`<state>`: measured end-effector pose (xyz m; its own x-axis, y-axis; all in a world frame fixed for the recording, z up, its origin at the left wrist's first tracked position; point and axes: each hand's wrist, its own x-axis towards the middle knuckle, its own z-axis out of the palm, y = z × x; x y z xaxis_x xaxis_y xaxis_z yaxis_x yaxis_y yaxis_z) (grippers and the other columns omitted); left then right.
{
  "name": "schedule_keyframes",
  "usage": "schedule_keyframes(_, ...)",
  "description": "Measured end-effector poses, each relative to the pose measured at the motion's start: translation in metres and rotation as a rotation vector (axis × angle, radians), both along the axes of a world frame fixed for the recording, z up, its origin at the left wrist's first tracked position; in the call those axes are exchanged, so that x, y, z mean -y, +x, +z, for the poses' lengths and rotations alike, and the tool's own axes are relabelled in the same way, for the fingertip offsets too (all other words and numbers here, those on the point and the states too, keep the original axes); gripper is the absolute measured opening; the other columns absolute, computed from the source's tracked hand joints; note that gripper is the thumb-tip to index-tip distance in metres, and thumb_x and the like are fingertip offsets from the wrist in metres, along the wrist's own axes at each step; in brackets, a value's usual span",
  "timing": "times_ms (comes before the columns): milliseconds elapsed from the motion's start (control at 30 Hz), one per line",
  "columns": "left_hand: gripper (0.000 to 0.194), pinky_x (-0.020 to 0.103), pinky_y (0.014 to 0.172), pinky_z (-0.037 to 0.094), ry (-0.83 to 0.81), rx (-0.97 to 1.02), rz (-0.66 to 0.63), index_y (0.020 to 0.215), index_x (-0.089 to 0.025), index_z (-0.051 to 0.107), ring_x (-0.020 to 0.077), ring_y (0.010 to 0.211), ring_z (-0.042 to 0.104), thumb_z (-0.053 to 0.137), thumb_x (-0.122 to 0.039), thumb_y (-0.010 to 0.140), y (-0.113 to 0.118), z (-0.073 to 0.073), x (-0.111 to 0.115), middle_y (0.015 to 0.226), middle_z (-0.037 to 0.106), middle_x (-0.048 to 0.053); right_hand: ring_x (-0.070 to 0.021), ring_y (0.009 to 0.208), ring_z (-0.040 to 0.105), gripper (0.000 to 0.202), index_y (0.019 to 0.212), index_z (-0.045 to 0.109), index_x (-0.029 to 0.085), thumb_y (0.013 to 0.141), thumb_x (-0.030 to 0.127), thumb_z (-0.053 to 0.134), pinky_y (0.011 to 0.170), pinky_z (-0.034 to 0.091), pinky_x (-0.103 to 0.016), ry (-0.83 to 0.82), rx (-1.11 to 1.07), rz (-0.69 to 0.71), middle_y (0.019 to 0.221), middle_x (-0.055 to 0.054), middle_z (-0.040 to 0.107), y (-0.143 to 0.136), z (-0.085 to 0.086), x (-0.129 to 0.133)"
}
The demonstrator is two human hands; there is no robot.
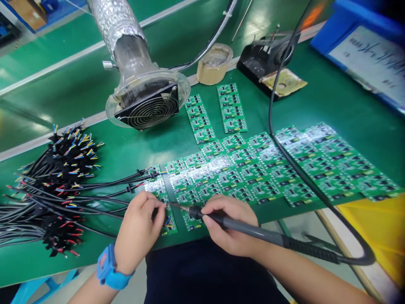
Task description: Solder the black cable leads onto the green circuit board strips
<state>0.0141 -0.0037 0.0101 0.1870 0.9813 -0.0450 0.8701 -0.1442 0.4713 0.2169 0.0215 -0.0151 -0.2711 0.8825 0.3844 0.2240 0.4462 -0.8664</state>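
My right hand (230, 223) grips a soldering iron (253, 231) like a pen, its tip pointing left. That tip meets the strip of circuit boards (171, 219) close to my left fingertips. My left hand (142, 228), with a blue wrist strap (112, 268), is closed in a pinch over the same strip. A thin wire end seems to be between its thumb and forefinger, mostly hidden by the fingers. Black cables (110, 194) run from the left to this strip, with coloured wires at its upper pads and near its lower end.
Several green circuit board panels (253, 169) lie to the right. Bundled cables (69, 156) with bare ends are piled left. A fume extractor (152, 105) hangs above. Behind are a tape roll (215, 65), an iron stand (265, 59) and a blue bin (363, 46). The iron's cord (303, 181) crosses the panels.
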Motion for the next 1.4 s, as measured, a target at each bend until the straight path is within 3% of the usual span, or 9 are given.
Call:
schedule_keyframes(567,0.011,0.035,0.071,0.048,-0.014,-0.061,0.068,0.075,-0.017,0.055,0.0169,0.075,0.054,0.048,-0.017,0.083,0.005,0.002,-0.002,0.081,0.049,0.005,-0.0127,0.049,0.055,0.009,0.078,0.053,0.021,0.073,0.014,0.051,0.043,0.046,-0.024,-0.076,-0.081,-0.011,0.059,0.0,0.056,0.005,0.004,-0.001)
schedule_keyframes(867,0.014,0.039,0.085,0.049,-0.066,-0.055,-0.002,0.084,-0.019,0.059,0.0232,0.105,0.053,0.045,-0.019,0.086,-0.004,0.004,-0.001,0.103,0.05,0.009,-0.0125,0.053,0.057,0.011,0.081,0.055,0.02,0.074,0.013,0.054,0.049,0.047,-0.024,-0.037,-0.029,0.017,0.062,0.0,0.059,0.001,0.001,-0.001)
schedule_keyframes(1400,0.012,0.038,0.082,0.051,0.002,-0.081,0.002,0.083,-0.017,0.057,0.0201,0.094,0.057,0.045,-0.018,0.086,-0.001,-0.002,-0.004,0.096,0.052,0.008,-0.0124,0.057,0.06,0.013,0.083,0.055,0.02,0.073,0.012,0.056,0.052,0.049,-0.024,-0.013,-0.008,0.037,0.066,-0.001,0.062,-0.001,-0.002,-0.001)
